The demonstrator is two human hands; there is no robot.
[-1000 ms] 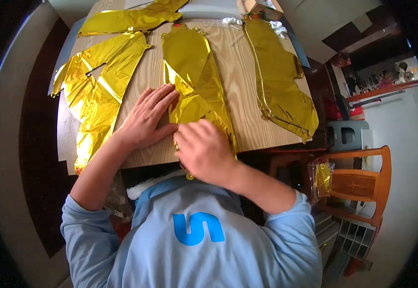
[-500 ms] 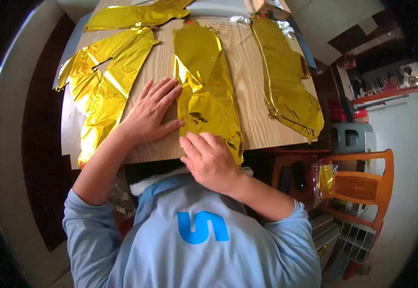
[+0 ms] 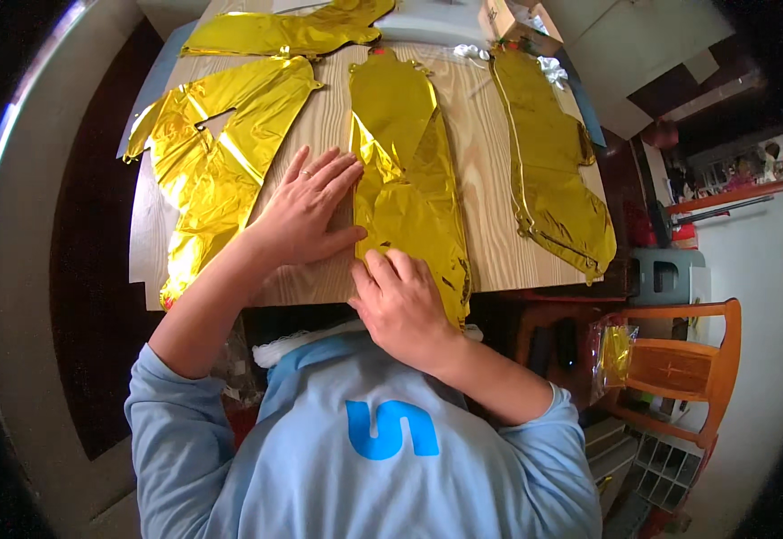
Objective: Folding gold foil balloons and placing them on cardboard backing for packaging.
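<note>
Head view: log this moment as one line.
left hand flat on wooden table, touching middle gold foil balloon | right hand pressing its near end | balloon deflated

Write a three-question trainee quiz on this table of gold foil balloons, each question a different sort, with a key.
1. True or false: the left hand lies flat with fingers spread, partly on the wooden table beside the middle foil balloon.
2. Multiple choice: the right hand presses on
A. the near end of the middle foil balloon
B. the right foil balloon
C. the orange chair
3. Fill in: the large crumpled foil balloon lies to the person's ____ of the left hand.

Key: 1 true; 2 A; 3 left
</note>
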